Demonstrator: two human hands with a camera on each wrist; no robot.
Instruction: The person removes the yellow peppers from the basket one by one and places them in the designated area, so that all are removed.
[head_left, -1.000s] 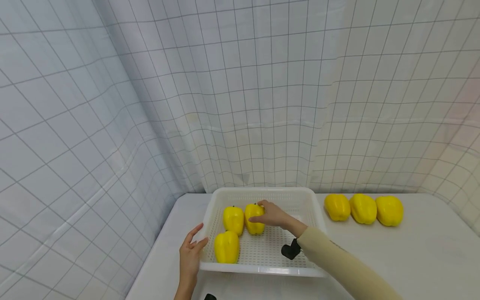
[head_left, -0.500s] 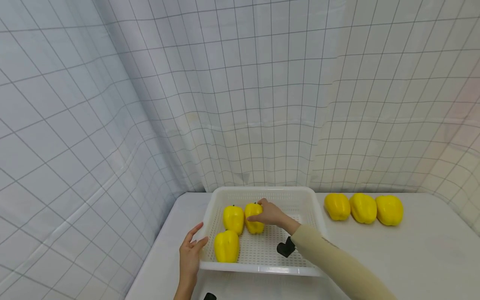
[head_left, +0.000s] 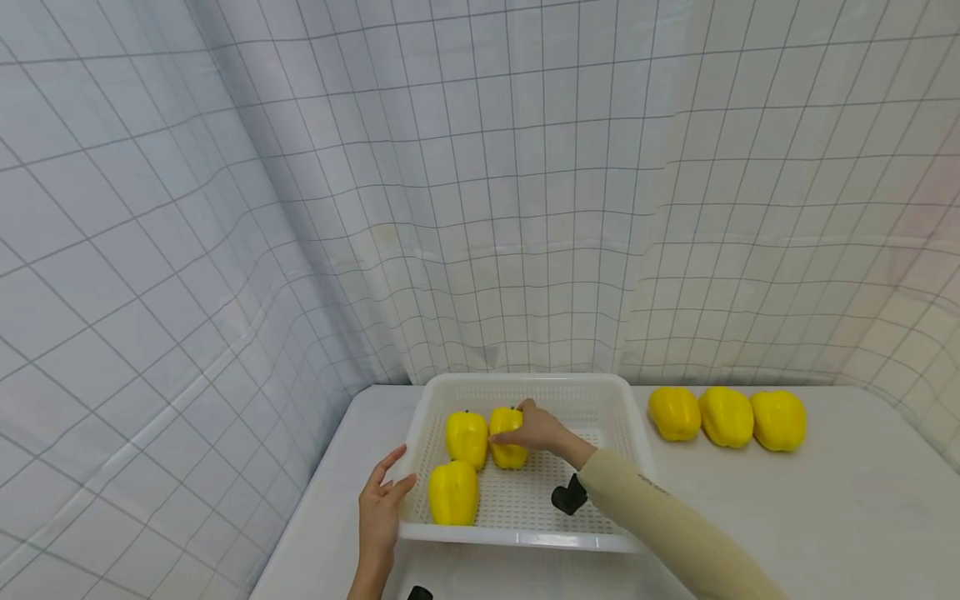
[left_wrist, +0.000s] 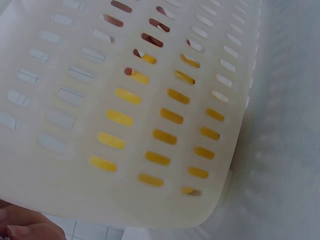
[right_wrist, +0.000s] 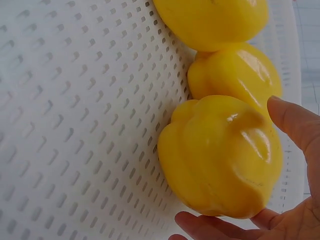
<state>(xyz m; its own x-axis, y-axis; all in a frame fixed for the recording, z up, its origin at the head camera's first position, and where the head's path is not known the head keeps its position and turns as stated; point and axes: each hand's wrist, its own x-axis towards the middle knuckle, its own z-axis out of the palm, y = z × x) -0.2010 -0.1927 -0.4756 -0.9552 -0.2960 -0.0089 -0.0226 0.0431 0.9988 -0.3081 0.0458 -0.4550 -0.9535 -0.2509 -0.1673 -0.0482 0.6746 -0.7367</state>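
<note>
In the head view, the right hand (head_left: 542, 429) has thumb and fingers round a yellow bell pepper (head_left: 506, 454) standing stem up in a white perforated basket (head_left: 525, 540). The right wrist view shows the thumb (right_wrist: 292, 120) on one side of this pepper (right_wrist: 220, 160) and fingers (right_wrist: 205, 227) on the other. Against it stands a second bell pepper (head_left: 466, 437), and a third (head_left: 453, 496) sits nearer the front left corner. The left hand (head_left: 381, 508) is at the basket's left rim, fingers loosely spread. Through the basket's slotted wall (left_wrist: 135, 195), yellow shows in the left wrist view.
Three more yellow bell peppers (head_left: 674, 414) (head_left: 726, 417) (head_left: 779, 421) stand in a row on the white table (head_left: 787, 525), right of the basket. A white grid-patterned curtain (head_left: 525, 208) hangs behind. A black wrist device (head_left: 570, 495) shows beside the right sleeve.
The right hand and forearm have shifted slightly left, with the hand closer over the bell pepper. The pepper stays in nearly the same spot, and the left hand has not moved.
</note>
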